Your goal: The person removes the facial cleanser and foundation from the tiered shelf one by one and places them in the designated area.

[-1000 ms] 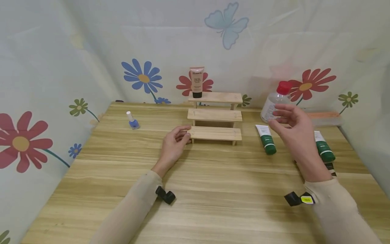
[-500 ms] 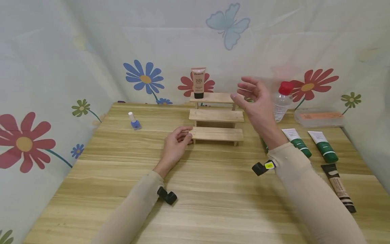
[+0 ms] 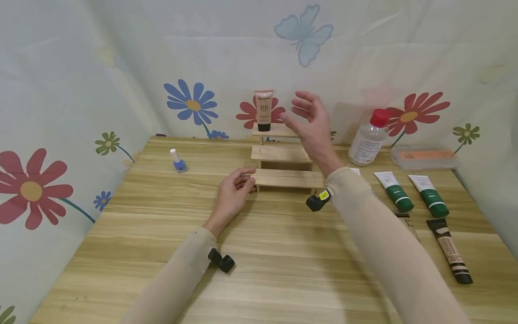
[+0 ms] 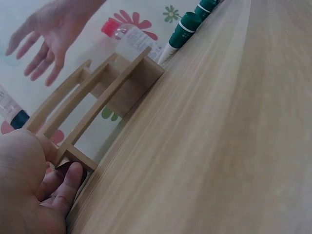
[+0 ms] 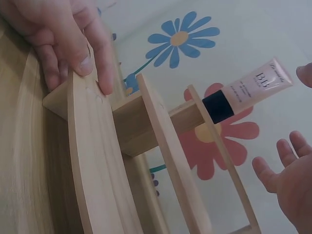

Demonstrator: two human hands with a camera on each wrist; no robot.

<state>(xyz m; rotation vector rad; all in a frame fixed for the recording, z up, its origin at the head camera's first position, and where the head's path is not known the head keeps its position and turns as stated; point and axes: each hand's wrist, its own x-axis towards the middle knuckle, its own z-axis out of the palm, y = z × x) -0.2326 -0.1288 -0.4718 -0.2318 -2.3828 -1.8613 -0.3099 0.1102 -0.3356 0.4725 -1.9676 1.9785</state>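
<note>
A three-step wooden display stand (image 3: 283,178) sits at the back middle of the table. At the left end of its lowest step, my left hand (image 3: 230,198) holds on with thumb and curled fingers. A pinkish BB cream tube (image 3: 264,111) stands upright on its black cap at the left of the top step, also clear in the right wrist view. To the right of that tube, my right hand (image 3: 311,126) hovers over the stand with fingers spread and nothing in them. In the right wrist view, the right hand's fingertips are apart from the tube.
Blue nail polish (image 3: 180,163) stands at the left. Behind on the right are a red-capped bottle (image 3: 366,146) and a clear flat case (image 3: 425,157). Green-and-white tubes (image 3: 430,198) and a black-and-beige tube (image 3: 450,252) lie at the right, some partly hidden by my right sleeve.
My right hand has moved left, from beside the red-capped bottle to over the stand near the BB cream tube. My left hand has stayed at the lowest step.
</note>
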